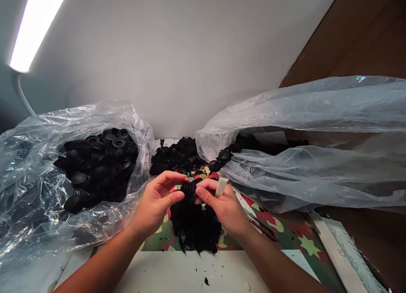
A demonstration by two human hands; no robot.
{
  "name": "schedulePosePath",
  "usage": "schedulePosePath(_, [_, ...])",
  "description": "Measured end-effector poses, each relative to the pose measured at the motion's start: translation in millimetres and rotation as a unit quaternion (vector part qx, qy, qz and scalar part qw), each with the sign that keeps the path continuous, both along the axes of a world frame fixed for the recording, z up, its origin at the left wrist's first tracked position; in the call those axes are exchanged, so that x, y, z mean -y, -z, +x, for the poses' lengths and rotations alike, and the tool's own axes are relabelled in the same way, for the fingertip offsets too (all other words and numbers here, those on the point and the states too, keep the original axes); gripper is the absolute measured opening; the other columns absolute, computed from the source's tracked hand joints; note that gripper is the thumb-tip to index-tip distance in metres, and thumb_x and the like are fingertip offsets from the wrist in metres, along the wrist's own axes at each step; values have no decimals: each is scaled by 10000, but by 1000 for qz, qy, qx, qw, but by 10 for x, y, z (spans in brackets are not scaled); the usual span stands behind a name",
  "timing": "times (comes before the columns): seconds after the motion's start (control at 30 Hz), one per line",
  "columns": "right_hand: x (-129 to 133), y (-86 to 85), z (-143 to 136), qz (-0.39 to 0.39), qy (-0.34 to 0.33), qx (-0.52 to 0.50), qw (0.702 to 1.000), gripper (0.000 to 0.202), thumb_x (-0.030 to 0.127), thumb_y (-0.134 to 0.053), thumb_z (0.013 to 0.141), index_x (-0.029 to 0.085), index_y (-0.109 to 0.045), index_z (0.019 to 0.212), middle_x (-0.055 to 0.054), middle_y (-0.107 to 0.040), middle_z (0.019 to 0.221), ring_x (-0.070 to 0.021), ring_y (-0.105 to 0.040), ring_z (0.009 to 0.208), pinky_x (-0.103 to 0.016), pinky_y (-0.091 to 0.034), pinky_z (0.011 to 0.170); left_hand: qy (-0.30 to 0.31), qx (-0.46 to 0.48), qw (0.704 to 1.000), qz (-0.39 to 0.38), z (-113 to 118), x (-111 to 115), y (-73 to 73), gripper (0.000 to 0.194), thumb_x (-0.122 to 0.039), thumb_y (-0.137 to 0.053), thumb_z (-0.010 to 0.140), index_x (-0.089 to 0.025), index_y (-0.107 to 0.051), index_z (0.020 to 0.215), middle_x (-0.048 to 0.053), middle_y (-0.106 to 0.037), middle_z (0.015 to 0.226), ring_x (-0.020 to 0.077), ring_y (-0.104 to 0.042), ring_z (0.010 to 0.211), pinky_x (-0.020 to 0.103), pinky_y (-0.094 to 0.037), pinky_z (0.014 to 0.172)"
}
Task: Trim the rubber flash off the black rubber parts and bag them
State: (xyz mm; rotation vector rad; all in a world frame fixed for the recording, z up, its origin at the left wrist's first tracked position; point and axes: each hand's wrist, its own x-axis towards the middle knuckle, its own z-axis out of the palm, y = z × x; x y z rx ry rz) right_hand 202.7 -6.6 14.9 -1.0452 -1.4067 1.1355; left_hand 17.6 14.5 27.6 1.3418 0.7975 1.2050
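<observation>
Between my hands is a small black ribbed rubber part [189,188]. My left hand [158,198] pinches it from the left with thumb and fingers. From the right, my right hand [222,200] closes thumb and index finger at its edge; exactly what lies between those fingertips is partly hidden. A pale strip of tape [221,186] is wrapped around a finger of my right hand. Right below the part lies a heap of black rubber scraps [196,229], on a camouflage-patterned cloth [288,229].
A clear plastic bag [28,128] at left holds many black ribbed parts [98,166]. More black pieces [177,155] are piled at the back. Another clear bag [317,111] lies open at right beside cardboard [358,39]. Tweezers-like metal tool [263,227] rests near my right wrist. A lamp [38,26] shines upper left.
</observation>
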Motion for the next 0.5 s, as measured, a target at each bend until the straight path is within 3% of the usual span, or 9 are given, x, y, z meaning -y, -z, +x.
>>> schedulePosePath(0.07, [-57,31,79,16,25,55,998,394,509,-564,935,206,-660,701,-4,-638,639,-171,-594,646,-289,-448,666,-65,-105,988,96,-112,-24,-170,156,-335,-782,805,-229,-787,918,65,-707,946,236,-654,924,332,-522,818])
schedulePosePath(0.1, [-96,49,134,22,46,85,995,367,475,-561,940,207,-650,705,-4,-647,650,-172,-603,644,-286,-450,659,-124,-165,965,161,-203,-46,-282,125,-316,-765,818,-242,-789,915,59,-697,962,237,-643,941,337,-517,838])
schedulePosePath(0.17, [-182,91,259,34,86,146,985,171,341,-607,911,210,-675,824,-9,-701,763,-186,-640,714,-285,-464,679,-264,-284,881,271,-451,-112,-521,99,-256,-729,840,-252,-783,922,52,-678,1043,251,-609,1052,378,-458,994])
schedulePosePath(0.2, [-222,113,320,42,90,178,979,92,262,-608,897,213,-686,900,-16,-723,825,-197,-662,763,-290,-472,697,-335,-341,827,297,-598,-153,-627,107,-226,-706,849,-245,-772,932,52,-666,1070,260,-592,1094,404,-421,1047])
schedulePosePath(0.27, [-285,156,415,68,90,264,958,140,144,-598,874,216,-700,939,-35,-745,911,-217,-679,848,-308,-474,738,-462,-422,723,293,-898,-236,-778,63,-199,-684,830,-219,-738,855,50,-656,1003,291,-585,1085,468,-398,1060])
schedulePosePath(0.3, [-305,177,442,80,88,305,945,172,108,-602,864,215,-708,946,-43,-748,931,-224,-681,864,-317,-474,750,-480,-472,697,249,-1034,-270,-817,60,-217,-660,844,-211,-719,835,53,-656,995,309,-584,1088,497,-403,1047])
schedulePosePath(0.4, [-329,237,429,96,69,381,917,254,62,-633,852,225,-726,1023,-51,-744,985,-231,-685,907,-331,-488,788,-441,-613,648,99,-1314,-321,-836,204,-281,-554,911,-199,-666,760,66,-685,976,337,-597,1088,540,-404,1009])
schedulePosePath(0.5, [-321,276,326,80,52,409,908,314,68,-653,868,235,-712,1128,-63,-732,1097,-239,-683,1007,-337,-498,847,-409,-686,598,65,-1353,-297,-833,303,-289,-429,964,-171,-663,811,147,-711,1063,364,-591,1144,563,-358,1019])
